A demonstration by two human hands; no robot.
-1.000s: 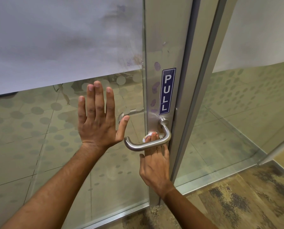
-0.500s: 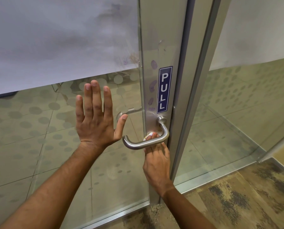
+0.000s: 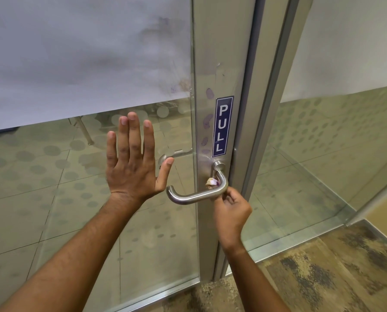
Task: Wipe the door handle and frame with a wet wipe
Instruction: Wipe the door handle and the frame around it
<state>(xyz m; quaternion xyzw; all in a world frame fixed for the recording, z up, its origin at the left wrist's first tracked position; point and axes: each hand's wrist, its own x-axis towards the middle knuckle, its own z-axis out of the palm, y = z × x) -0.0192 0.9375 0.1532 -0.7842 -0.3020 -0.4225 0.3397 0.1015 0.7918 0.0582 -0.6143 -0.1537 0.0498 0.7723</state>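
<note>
A: Head view, far left: a glass door panel [image 3: 80,199], frosted white across the top, dotted film lower down, tiled floor visible through it.

B: And against the glass?

A: Left hand [image 3: 131,163], spread flat and wide open, fingers pointing up, thumb out to the side, holding nothing. Palm side turned to the pane; actual contact hard to confirm.

B: Next along?

A: Behind the glass, near the thumb tip, the inner lever [image 3: 174,154]. Then the metal door frame [image 3: 210,52], running top to bottom, smudged, with purplish fingerprint marks just left of a blue PULL sign [image 3: 222,126].

B: Below the sign?

A: Door handle [image 3: 197,194], brushed steel, mounted just under the sign, bending down and sweeping left to a curled end close below the left thumb.

B: The wipe?

A: Wet wipe [image 3: 211,182], a small crumpled wad, whitish with a purple tinge, tucked inside the handle's bend, against the bar.

B: Held by?

A: Right hand [image 3: 232,212], curled up from below at the bend, fingers pinched around bar and wipe; grip itself partly hidden by the handle.

B: Farther right?

A: A second glass panel [image 3: 336,154], same dotted film, and mottled brown carpet [image 3: 323,278] at the bottom.
</note>
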